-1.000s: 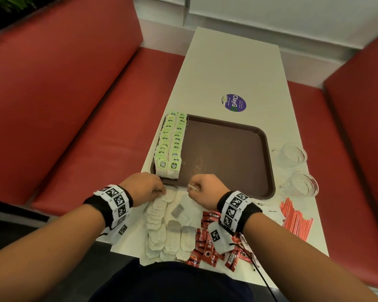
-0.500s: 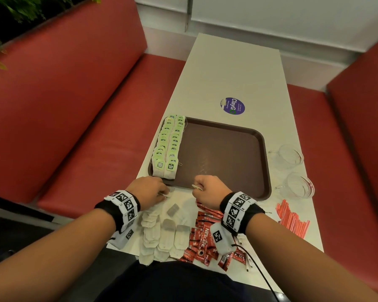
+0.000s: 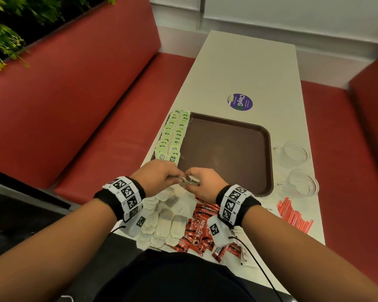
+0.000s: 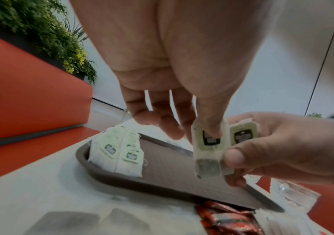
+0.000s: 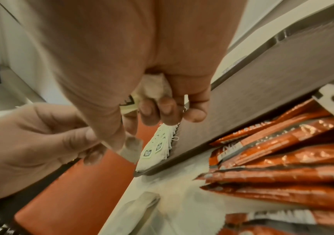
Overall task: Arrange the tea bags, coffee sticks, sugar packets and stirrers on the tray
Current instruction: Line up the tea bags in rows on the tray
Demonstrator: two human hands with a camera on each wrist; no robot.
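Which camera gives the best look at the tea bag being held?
The left wrist view: the pale green-tagged tea bag faces it unobstructed. The head view shows only a sliver between the hands; the right wrist view shows mostly one corner.

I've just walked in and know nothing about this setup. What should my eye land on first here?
First, the two hands meeting above the tray's near edge: the left hand pinches a tea bag and the right hand holds another. Next, the two neat rows of green-tagged tea bags along the left side of the brown tray. Nearer the person, red Nescafe sticks lie on the table.
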